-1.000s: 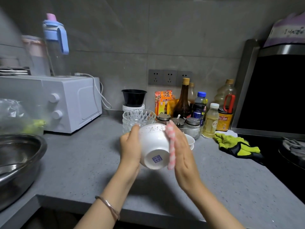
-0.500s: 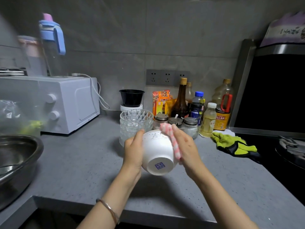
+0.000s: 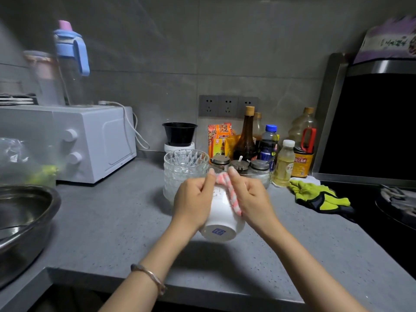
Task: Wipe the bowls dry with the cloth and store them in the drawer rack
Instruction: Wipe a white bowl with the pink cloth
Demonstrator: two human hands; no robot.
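The left hand point(image 3: 194, 204) holds the white bowl point(image 3: 221, 225), base turned near, while the right hand point(image 3: 250, 197) pinches the pink cloth point(image 3: 233, 198) against its right side.

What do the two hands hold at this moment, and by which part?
The left hand grips the white bowl by its side wall; the right hand holds the pink cloth against the bowl's other side.

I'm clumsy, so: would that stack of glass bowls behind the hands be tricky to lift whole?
The stack of glass bowls looks thick and faceted, so likely heavy for its size and breakable. Several sit nested, so upper ones might shift if tilted. The ridged outside may aid grip.
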